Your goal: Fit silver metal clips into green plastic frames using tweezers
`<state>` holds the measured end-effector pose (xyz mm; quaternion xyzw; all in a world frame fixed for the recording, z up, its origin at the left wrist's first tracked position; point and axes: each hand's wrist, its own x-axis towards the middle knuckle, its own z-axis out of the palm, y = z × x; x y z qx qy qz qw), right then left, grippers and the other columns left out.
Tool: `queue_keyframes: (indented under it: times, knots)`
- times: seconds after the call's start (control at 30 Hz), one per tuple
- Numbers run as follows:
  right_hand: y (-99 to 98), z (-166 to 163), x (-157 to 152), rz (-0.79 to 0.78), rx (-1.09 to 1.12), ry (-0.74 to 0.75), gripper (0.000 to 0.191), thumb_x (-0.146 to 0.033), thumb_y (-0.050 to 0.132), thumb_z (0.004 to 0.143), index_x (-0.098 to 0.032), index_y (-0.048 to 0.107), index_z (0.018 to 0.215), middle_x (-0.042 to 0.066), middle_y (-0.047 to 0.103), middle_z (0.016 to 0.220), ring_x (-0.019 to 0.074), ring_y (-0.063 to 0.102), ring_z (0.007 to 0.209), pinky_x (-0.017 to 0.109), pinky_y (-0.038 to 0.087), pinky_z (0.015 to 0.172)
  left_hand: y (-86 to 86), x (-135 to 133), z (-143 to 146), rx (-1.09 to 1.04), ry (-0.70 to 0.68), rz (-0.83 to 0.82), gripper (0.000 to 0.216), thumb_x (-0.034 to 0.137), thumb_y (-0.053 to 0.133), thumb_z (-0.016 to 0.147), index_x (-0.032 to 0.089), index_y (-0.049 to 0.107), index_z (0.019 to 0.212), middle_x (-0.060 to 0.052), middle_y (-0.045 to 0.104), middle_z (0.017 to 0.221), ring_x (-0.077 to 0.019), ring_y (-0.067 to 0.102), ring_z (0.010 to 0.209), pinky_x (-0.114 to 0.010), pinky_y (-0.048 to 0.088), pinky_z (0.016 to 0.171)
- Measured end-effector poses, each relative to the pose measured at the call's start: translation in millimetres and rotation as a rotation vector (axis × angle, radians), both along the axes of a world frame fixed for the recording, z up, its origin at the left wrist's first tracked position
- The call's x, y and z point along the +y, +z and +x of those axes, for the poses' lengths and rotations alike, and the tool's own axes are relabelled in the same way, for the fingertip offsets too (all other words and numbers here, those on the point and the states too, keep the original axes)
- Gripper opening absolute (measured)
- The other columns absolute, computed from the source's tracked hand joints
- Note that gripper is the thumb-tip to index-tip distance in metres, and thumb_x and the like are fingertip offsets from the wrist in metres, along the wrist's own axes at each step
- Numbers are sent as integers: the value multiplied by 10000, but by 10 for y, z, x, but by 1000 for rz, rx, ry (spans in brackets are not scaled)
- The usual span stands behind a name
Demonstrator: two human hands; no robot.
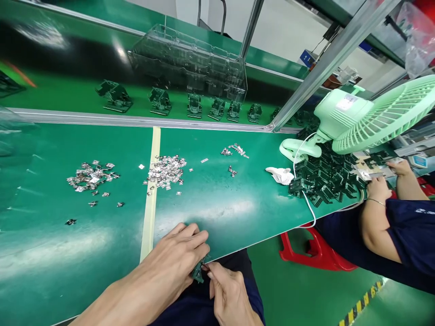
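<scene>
Over the front edge of the green bench, my left hand is wrapped round a dark green plastic part, most of which its fingers hide. Close against that part, the thumb and forefinger of my right hand are pinched together. A tiny piece shows at those fingertips, too small to name. Ahead of my hands lies a pile of small shiny metal pieces, partly on a cream tape strip. A looser group of similar metal pieces lies to the left.
Dark plastic parts are heaped at the right beside a clipped green fan and a crumpled white cloth. Several assembled parts line the back ledge near a clear tray. A co-worker's hands work at far right, near a red stool.
</scene>
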<state>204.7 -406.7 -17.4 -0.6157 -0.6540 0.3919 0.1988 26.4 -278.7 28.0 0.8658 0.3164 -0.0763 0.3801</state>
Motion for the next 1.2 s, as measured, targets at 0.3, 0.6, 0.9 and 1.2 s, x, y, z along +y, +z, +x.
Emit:
queue_keyframes:
  times: [0.3,0.6,0.9,1.2]
  knots:
    - [66,-22,-29,0,-179,29,436,-42,353,919,-207,636,1207,64,761,840,211,752,735,261,475,639,-14,-19,-8,-43,3,68,318,101,621,814,207,688,1107,-85,669,1213,-347,562,1171,-545,438,1013]
    - [14,-60,-137,-24,-297,39,579,-31,372,896,-256,537,1404,60,788,947,256,783,819,309,532,701,-81,-58,-37,-50,8,98,362,107,611,816,216,677,1155,-81,654,1265,-354,540,1233,-584,413,1077]
    - [4,-10,-20,9,-42,6,390,-102,324,994,-212,618,1225,57,780,862,181,744,689,234,471,611,55,11,12,-65,16,100,328,61,677,752,225,716,1033,-89,691,1141,-311,612,1115,-498,464,1028]
    - [217,-69,-77,29,-619,35,573,3,550,751,-299,719,1208,43,738,668,272,707,565,319,429,554,-12,-56,53,9,-4,61,382,163,702,763,187,703,1145,-108,669,1280,-364,559,1250,-579,430,1124]
